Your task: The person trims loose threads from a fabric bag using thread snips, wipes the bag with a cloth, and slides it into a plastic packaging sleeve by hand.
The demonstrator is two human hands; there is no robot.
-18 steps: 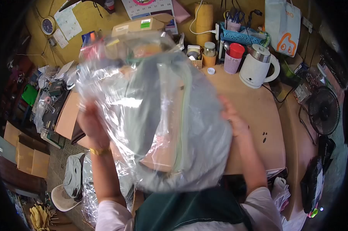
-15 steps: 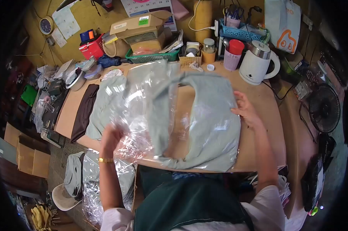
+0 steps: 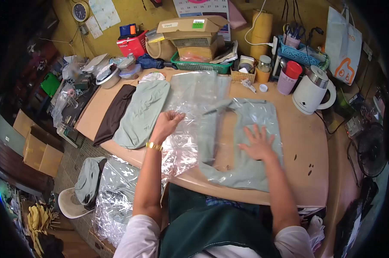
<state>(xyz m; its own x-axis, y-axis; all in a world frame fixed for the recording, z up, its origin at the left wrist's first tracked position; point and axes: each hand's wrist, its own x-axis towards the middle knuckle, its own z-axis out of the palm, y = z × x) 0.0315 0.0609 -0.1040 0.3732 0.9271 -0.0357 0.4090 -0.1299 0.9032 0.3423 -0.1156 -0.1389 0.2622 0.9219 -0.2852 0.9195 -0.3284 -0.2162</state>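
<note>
Though in clear plastic [image 3: 222, 148], creased grey-green cloth [image 3: 254, 172]

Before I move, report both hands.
Left hand: closed; whether it pinches the clear plastic, I cannot tell.
Right hand: open, spread on the bagged grey-green cloth.

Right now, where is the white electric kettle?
The kettle stands at the table's far right in the head view, just right of the pink cup with the red top.
</note>
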